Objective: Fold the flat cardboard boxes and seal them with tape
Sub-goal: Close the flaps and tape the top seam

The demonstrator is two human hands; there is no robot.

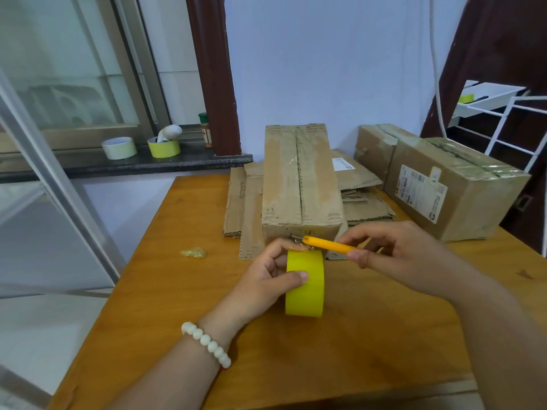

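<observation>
Tape roll [305,288], bright yellow, stands on edge above the wooden bench [355,335], gripped by the left hand [275,279]: the thumb presses on its outer face and the fingers curl round the far side. The right hand [393,253] pinches the handle of a slim orange cutter [328,245] between thumb and fingers. The cutter's tip reaches leftward to the top of the roll, just in front of the near end of a folded cardboard box [299,179]. That box lies lengthwise in the middle of the bench, its top flaps shut, with a glossy strip of clear tape along the centre seam. It rests on a pile of flat cardboard sheets [245,202], which spread out to both sides.

To the right sits a second taped box [444,184] with a printed label on its side. A small crumpled scrap of yellowish tape [194,252] lies on the bench to the left, well apart from the hands. A string of white beads [207,341] circles the left wrist. On the dark windowsill [88,167] at the back left stand two more rolls – a pale one [119,147] and a yellow-green one [164,147] – and a small bottle [205,130].
</observation>
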